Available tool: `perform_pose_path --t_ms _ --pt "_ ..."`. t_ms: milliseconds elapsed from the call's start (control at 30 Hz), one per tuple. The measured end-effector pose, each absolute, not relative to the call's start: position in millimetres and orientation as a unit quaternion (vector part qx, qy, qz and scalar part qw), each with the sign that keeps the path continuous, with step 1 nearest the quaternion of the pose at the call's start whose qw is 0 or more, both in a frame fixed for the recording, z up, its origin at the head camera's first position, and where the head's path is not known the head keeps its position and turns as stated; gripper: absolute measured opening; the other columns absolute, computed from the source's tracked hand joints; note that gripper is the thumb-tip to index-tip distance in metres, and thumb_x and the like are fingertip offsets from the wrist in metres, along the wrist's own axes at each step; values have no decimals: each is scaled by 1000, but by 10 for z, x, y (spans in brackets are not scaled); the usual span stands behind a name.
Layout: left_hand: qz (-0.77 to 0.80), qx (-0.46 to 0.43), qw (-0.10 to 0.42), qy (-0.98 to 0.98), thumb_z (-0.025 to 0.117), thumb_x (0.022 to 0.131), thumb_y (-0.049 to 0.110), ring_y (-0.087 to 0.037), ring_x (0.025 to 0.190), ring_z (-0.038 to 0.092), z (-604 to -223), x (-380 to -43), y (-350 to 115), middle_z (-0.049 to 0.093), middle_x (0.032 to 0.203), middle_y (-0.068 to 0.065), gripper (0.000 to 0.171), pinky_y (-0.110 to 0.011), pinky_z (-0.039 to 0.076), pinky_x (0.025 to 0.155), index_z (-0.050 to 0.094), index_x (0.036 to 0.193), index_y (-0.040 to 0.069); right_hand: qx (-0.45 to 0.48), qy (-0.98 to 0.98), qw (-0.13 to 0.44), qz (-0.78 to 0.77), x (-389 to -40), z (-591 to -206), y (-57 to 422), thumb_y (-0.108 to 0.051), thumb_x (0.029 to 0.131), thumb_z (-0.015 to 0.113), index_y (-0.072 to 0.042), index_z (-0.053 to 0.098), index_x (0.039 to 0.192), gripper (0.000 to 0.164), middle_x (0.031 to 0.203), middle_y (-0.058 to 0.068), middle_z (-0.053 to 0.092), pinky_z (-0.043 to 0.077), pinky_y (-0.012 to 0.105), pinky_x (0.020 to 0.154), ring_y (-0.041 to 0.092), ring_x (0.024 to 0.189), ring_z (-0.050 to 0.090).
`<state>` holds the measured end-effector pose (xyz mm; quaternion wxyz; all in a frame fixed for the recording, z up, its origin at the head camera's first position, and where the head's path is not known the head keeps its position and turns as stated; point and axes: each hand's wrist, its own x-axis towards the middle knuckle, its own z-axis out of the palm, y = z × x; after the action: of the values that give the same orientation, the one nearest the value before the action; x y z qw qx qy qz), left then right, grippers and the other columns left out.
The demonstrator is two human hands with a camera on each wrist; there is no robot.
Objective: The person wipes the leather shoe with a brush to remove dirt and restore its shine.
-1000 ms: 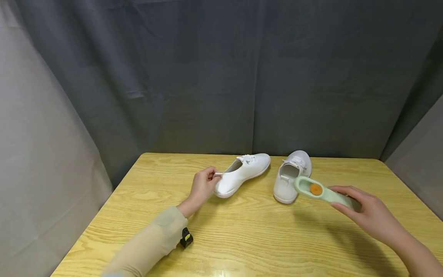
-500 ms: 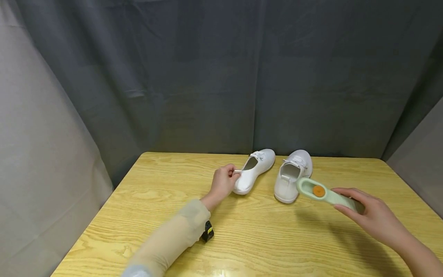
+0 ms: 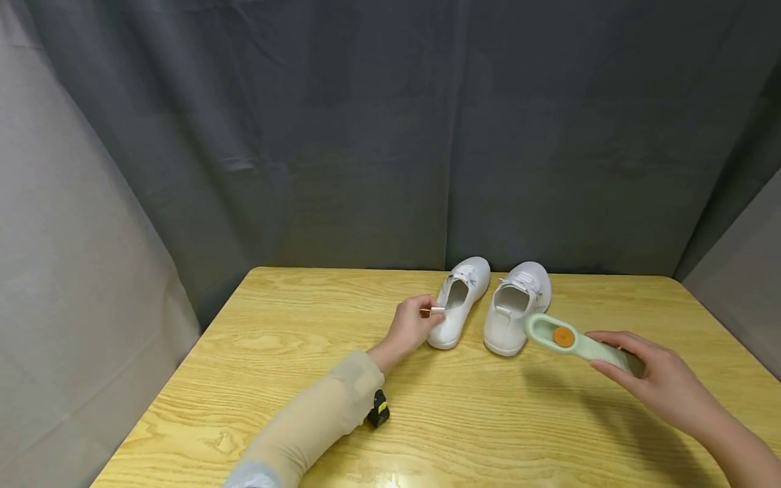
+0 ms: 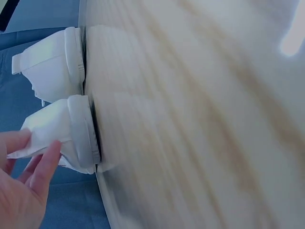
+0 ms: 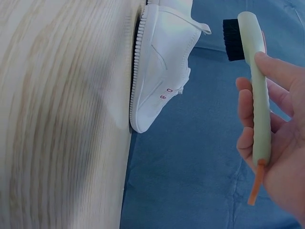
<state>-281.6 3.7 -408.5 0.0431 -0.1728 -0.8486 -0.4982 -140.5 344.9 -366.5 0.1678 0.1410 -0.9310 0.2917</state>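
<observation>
Two white lace-up shoes stand side by side near the table's back edge, toes pointing away. My left hand (image 3: pixel 411 325) pinches the heel of the left shoe (image 3: pixel 454 324); in the left wrist view, thumb and fingers (image 4: pixel 45 169) grip the heel's top edge. Just right of it stands the right shoe (image 3: pixel 504 332), untouched, its sole flat on the table. My right hand (image 3: pixel 659 379) holds a pale green brush (image 3: pixel 586 347) with an orange button in the air beside that shoe. Black bristles (image 5: pixel 233 40) and an orange strap (image 5: pixel 256 183) show in the right wrist view.
The wooden table (image 3: pixel 293 325) stretches toward me and to both sides. A dark grey curtain (image 3: pixel 366 135) hangs right behind its back edge, with a pale curtain (image 3: pixel 73 271) on the left. A black device (image 3: pixel 378 409) sits at my left wrist.
My left hand has moved the left shoe rightward and turned it, so it now stands nearly parallel beside the right one. My right hand with the brush has hardly moved.
</observation>
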Motion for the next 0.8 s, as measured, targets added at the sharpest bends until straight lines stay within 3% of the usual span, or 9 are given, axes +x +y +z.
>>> perform_pose_path --t_ms 200,367,533,800 --pt "-528 -157 0 -834 75 86 8 -10 80 61 -4074 -2818 -16 68 93 -3 11 -24 50 52 71 95 5 138 -934 154 291 -1404 -3683 3459 -19 85 77 -14 66 120 37 113 8 63 39 20 62 1 82 50" --pt "-526 -161 -16 -835 76 86 12 -15 90 65 -4032 -2794 -77 69 100 -5 21 -26 52 58 72 104 5 137 -937 143 289 -1409 -3686 3450 -20 85 76 -15 65 121 38 113 7 62 39 23 61 4 80 49" --pt "-519 -182 -9 -835 76 85 10 -18 93 67 -3974 -2768 -130 69 104 -4 18 -24 53 68 73 102 6 137 -940 135 282 -1434 -3683 3425 -22 86 76 -14 64 122 39 114 7 62 38 25 61 5 79 48" --pt "-515 -218 1 -829 74 86 6 -22 95 67 -3848 -2729 -322 69 107 -5 20 -25 53 71 72 105 2 165 -934 153 277 -1493 -3700 3365 -13 77 83 -13 61 119 47 98 -1 61 38 24 59 4 73 46"
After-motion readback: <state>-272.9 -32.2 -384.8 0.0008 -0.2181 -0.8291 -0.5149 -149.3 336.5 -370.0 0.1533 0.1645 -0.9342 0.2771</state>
